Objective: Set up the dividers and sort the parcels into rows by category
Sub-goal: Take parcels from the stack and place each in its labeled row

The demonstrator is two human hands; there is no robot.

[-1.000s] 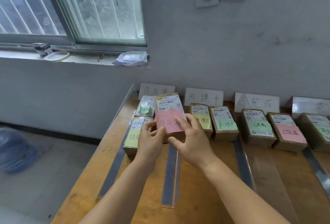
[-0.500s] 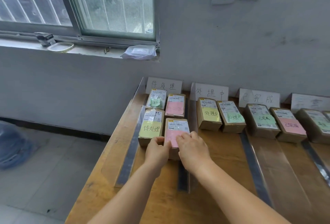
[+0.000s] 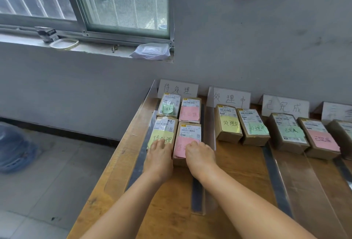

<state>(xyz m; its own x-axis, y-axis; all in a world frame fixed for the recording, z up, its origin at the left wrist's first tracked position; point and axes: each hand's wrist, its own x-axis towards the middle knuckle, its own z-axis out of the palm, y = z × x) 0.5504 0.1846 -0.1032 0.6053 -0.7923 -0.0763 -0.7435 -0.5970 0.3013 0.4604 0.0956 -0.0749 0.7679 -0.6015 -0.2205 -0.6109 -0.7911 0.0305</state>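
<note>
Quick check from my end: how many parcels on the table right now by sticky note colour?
Pink note: 3, at and.
Green note: 3, at and.
Yellow note: 2, at and.
Note not visible: 1, the parcel cut off at the right edge.
Total: 9 parcels.

The right hand (image 3: 199,156) covers the lower part of the pink note (image 3: 183,146), so its writing is cut short. The left hand (image 3: 159,159) hides the near end of the yellow-noted parcel (image 3: 163,134). The rightmost sign card (image 3: 337,111) and rightmost parcel (image 3: 342,134) run off the frame's edge. Printed shipping labels are too small to read.
</note>
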